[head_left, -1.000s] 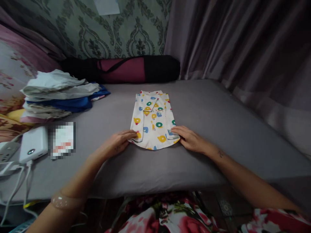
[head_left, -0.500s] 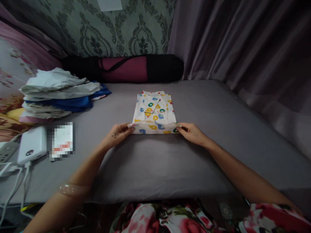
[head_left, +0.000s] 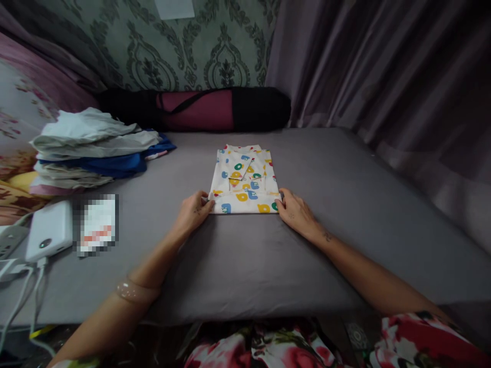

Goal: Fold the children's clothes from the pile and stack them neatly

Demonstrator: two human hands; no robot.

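Note:
A white shirt (head_left: 245, 176) with a print of blue, yellow and green shapes lies folded on the grey bedsheet in front of me. Its lower part is turned up into a flat band along the near edge, with the sleeves folded across the middle. My left hand (head_left: 195, 207) pinches the near left corner of the band, thumb on top. At the near right corner my right hand (head_left: 295, 209) grips the cloth the same way. The undersides of both hands' fingers are partly hidden.
A pile of clothes (head_left: 95, 140) sits at the left. Nearer are a white power bank (head_left: 49, 230) with cables, a power strip (head_left: 11, 240) and a blurred-out item (head_left: 97, 225). A long black and maroon bag (head_left: 195, 110) lies along the wall, beside a curtain (head_left: 337, 66).
The raised hem strip has come down flat onto the shirt. Both hands have lowered with it and drawn slightly closer to its corners.

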